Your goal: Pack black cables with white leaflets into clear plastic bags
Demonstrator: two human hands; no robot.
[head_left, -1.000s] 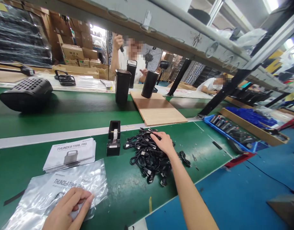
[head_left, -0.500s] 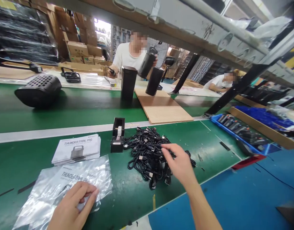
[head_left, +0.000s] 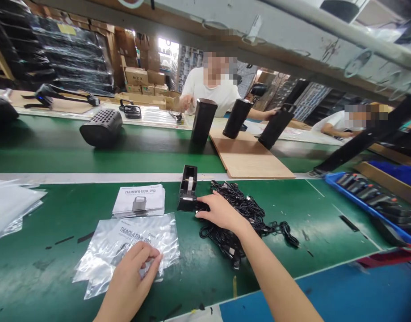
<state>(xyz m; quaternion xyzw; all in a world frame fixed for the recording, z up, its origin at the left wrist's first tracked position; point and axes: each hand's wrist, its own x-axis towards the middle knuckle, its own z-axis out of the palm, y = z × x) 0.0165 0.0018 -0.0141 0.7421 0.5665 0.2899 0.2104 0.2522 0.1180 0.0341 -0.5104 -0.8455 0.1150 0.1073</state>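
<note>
My left hand (head_left: 135, 268) is closed in a pinch at the near right edge of a clear plastic bag (head_left: 167, 239), with a printed THUNDER TRAIL PRO sheet inside. My right hand (head_left: 220, 210) reaches over the left part of a pile of black USB cables (head_left: 249, 210). Its thumb and fingers are apart, with black cable showing between them; no firm hold shows. Just left of its fingertips stands a black tape dispenser (head_left: 187, 192). A stack of printed THUNDER TRAIL PRO booklets (head_left: 140, 199) lies beyond the bag.
More clear bags (head_left: 13, 205) lie at far left. Behind a pale strip, black speaker bodies (head_left: 203, 120) stand by a wooden board (head_left: 252, 156). A co-worker in a white shirt (head_left: 210, 89) touches one. To the right is a blue tray (head_left: 333, 183); a shelf beam (head_left: 292, 40) hangs overhead.
My right hand has moved left across the cable pile toward the tape dispenser. My left hand stays on the bag. The view has turned left, and the co-worker's speaker now rests on the board's right side.
</note>
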